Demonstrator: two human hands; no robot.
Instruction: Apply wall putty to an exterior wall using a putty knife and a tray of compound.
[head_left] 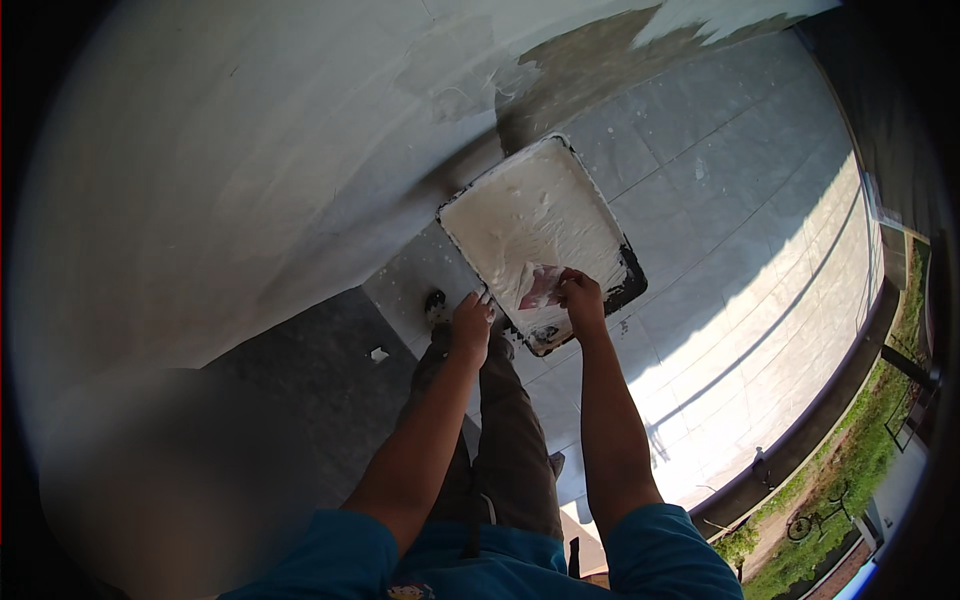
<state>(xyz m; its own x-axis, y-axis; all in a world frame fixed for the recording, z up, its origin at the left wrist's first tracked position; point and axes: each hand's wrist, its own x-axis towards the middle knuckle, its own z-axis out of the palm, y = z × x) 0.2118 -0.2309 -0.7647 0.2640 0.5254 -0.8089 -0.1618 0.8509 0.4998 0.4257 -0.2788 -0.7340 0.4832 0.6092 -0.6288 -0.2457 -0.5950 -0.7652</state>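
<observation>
Currently we are looking down on a rectangular tray (628, 278) with a black rim, and white paste (530, 205) is covering most of its bed. Our right hand (582, 295) is pinching a flat reddish spreader (539, 288), so that grip is closing on its edge. The spreader is showing over the paste toward the tray's bottom corner, the one nearest us, and is carrying white smears. Our left hand (474, 320) is sitting at the tray's lower-left edge, its fingertips whitened; we are not managing to tell whether that grip is clasping the rim or merely resting by it. Near the tray's right corner, bare black is showing. Beyond the upper-left edge a pale wall (250, 150) is rising, with a dark grey-brown patch (575, 70) spreading past the top corner. Off the right corner, grey floor tiles (700, 190) are running into bright sunlight.
</observation>
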